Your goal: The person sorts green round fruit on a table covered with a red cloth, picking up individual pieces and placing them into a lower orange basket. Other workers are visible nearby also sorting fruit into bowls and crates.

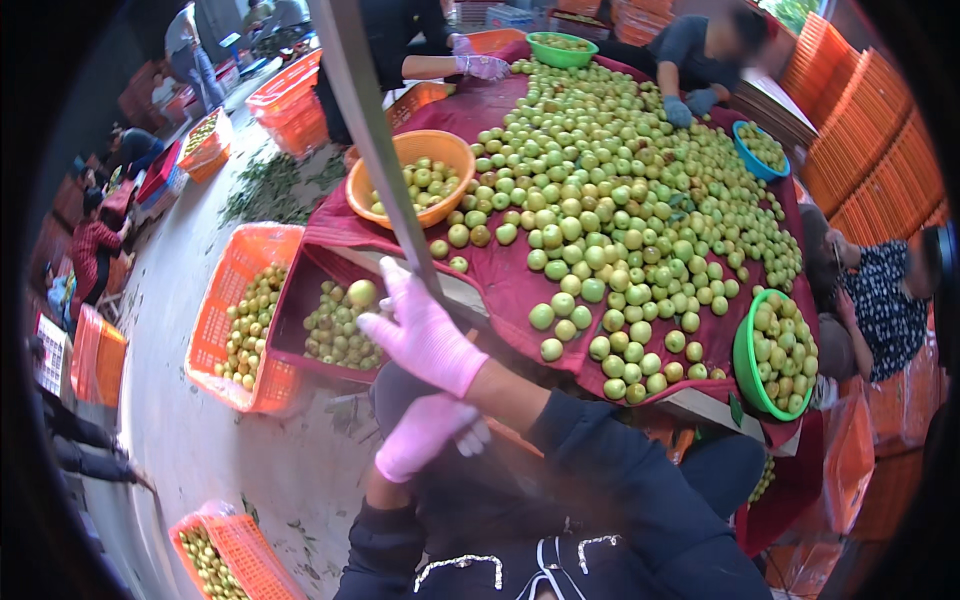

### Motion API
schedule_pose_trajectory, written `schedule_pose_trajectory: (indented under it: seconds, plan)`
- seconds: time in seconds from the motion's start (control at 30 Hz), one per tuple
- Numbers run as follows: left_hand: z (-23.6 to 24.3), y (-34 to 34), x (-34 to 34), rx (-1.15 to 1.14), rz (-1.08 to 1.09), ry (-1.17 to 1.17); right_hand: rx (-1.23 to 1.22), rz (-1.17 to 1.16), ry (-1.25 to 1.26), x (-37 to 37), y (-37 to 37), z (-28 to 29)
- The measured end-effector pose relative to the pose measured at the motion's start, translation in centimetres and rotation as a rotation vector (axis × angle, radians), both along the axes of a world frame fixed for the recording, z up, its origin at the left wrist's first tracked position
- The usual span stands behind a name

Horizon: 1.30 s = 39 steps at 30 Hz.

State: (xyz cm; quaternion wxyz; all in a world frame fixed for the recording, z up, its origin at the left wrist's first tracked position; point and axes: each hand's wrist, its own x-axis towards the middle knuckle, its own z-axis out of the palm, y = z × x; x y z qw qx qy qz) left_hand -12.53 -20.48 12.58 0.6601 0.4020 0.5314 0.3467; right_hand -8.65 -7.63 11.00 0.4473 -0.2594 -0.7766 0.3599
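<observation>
Fruit, smooth, round, perhaps touching pink-gloved right fingers

Fruit smooth, glossy; tbl cover matt cloth; post smooth mtl; crate plast.

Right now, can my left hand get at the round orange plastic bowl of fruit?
Probably not directly: your pink-gloved right hand lies between, and a grey metal pole stands partly before the bowl.
</observation>
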Motion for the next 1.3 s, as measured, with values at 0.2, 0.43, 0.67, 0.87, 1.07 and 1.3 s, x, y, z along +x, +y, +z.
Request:
schedule_pose_trajectory:
  seconds: [0.2,0.43,0.67,0.87,1.07,1.3]
  plan:
    - [-2.1,1.9,3.1,0.536,-0.715,0.532,-0.193,0.46,-0.145,9.7,-0.7,0.5]
    - [-3.1,11.8,4.6,0.638,-0.699,0.613,0.039,-0.019,-0.499,28.8,-0.4,-2.6]
    - [-8.2,26.4,8.8,0.888,0.115,0.907,0.276,-0.115,-0.761,33.4,-1.2,-4.8]
    - [-9.0,33.8,10.0,0.949,-0.115,1.432,0.31,-0.075,-0.845,32.8,-1.1,-6.3]
    - [-7.4,34.4,9.8,0.962,-0.09,1.063,0.274,-0.146,-0.968,33.9,0.4,-7.7]
    - [-5.1,28.2,10.8,0.477,0.08,-0.242,0.193,-0.39,-1.077,32.6,1.0,-8.8]
